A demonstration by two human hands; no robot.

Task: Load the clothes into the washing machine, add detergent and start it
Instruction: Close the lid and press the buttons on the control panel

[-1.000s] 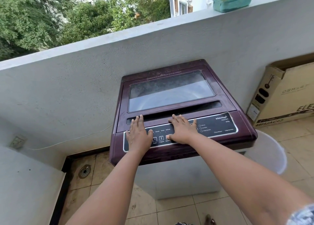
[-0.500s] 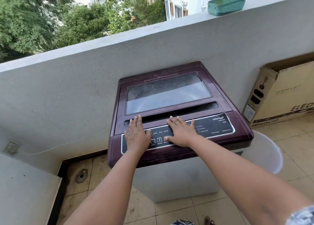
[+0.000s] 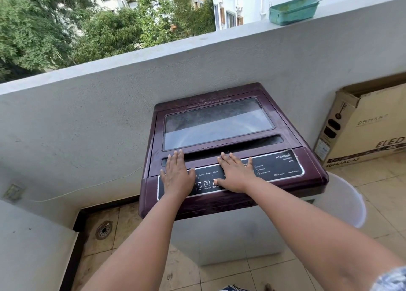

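Head view: both hands' fingers lie flat (holding nothing) on the washing machine (image 3: 219, 123) front edge.

A grey plastered parapet wall (image 3: 98, 114) closes an open balcony in daylight. On its ledge at the right rests a green tray (image 3: 293, 11). The floor is beige tile (image 3: 384, 180), with a round drain (image 3: 103, 230) at the left. A cardboard box (image 3: 369, 125) leans against the wall. Trees (image 3: 55, 26) and pale buildings (image 3: 239, 2) lie beyond.

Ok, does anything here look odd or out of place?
Mostly the green tub, perched on the ledge with a drop behind. The washer lid is shut; both hands lie flat on its panel.
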